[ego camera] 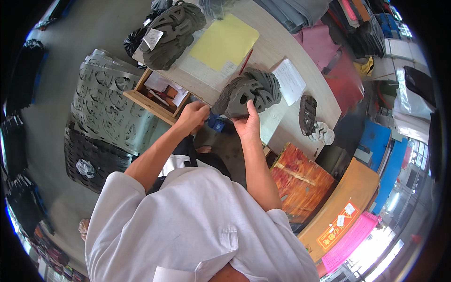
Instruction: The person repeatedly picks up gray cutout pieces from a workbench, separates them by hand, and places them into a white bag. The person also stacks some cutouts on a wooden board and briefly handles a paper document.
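A stack of dark grey cut-out shoe-upper pieces (243, 97), fanned at its far side, is at the near edge of the worktable (310, 79). My right hand (248, 121) holds its near side, thumb on top and fingers underneath. At the stack's left tip is my left hand (193, 116), its fingers curled; what they pinch is hidden. Just left of that hand, an open wooden drawer (137, 99) contains papers and small items. Below the stack, between my hands, shows a blue object (215, 123) bearing writing.
Another stack of grey cut pieces (167, 46) with a paper tag lies at the table's upper left. A yellow sheet (225, 42), a red pen (246, 61), written papers (289, 81), a dark shoe upper (308, 114) and white cut-outs (323, 134) lie on the table. Punched sheets (105, 105) stand left.
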Motion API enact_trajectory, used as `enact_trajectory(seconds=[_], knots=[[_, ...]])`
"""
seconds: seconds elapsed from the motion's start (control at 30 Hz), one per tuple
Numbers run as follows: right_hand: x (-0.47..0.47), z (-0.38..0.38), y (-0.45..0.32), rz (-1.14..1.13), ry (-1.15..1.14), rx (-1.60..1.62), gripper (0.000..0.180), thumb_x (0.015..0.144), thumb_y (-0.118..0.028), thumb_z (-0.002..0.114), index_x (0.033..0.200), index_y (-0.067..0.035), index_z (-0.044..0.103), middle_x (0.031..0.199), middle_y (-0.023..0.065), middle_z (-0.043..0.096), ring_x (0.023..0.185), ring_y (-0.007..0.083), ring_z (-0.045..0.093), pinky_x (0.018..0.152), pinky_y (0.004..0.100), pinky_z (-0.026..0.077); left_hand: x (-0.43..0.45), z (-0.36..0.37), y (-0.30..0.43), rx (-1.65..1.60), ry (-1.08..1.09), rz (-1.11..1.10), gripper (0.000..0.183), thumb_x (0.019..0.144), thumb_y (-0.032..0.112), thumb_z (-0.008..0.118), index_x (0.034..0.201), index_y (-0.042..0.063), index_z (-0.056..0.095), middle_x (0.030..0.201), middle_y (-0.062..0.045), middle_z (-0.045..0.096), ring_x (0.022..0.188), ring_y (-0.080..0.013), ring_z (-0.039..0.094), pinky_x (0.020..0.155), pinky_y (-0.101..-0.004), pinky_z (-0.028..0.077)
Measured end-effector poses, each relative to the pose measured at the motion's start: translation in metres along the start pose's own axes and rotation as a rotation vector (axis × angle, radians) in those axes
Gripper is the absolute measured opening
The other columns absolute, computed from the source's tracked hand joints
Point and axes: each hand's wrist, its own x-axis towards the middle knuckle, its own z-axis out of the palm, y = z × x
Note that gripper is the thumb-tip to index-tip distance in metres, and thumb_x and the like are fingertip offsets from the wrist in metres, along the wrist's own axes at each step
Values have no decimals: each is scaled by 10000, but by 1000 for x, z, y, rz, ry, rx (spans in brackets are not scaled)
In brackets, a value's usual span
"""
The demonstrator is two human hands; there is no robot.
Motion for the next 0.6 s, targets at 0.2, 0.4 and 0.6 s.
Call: enact_trajectory(seconds=[0.2,0.4,0.6], knots=[[-4,9,-5,-13,131,-368,609,932,-366,882,1402,-83,618,1371,109,635,1265,321,623,1007,573,605,41,25,17,198,44,239,492,1069,374,609,1298,-51,708,1154,-193,770,1063,-269,728,924,-385,562],[-12,6,-17,53,182,-771,652,961,-497,817,1403,-73,593,1266,83,624,1090,255,629,885,485,614,50,45,22,421,-62,280,550,1092,450,552,1329,-37,650,1184,-321,729,1151,-460,700,1006,-478,530],[13,-2,10,150,96,-573,576,1018,-544,729,1320,-70,602,1097,87,636,896,245,644,834,456,621,27,63,17,503,-32,230,615,1099,476,521,1444,-31,571,1209,-344,712,1113,-472,710,991,-506,536]])
